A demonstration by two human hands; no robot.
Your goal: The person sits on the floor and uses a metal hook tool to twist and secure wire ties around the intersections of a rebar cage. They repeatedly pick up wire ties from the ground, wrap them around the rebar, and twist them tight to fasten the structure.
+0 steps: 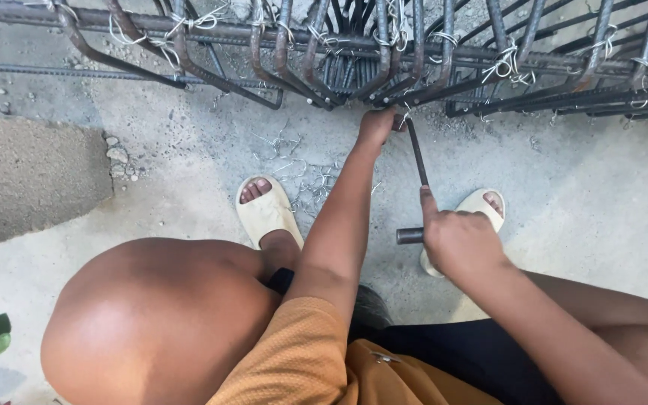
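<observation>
At the centre of the frame, two hands work a hooked metal tool (416, 161) against a rebar cage (384, 45).

Left hand (378, 124) grips the cage's lower bar, fingers closed; right hand (455, 240) has fingers wrapped around the tool's handle. Wire scraps (301, 169) litter the concrete floor (586, 195) between two pale sandals (265, 214); a bare knee (151, 315) fills the lower left.

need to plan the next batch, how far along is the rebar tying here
Many crossings on the rebar cage already carry white wire ties, and cut wire scraps litter the concrete floor. In hand: the left hand presses at a joint on the cage's lower edge while the right hand grips a hooked tying tool aimed there. Whether untied crossings remain cannot be told from this view.
</observation>
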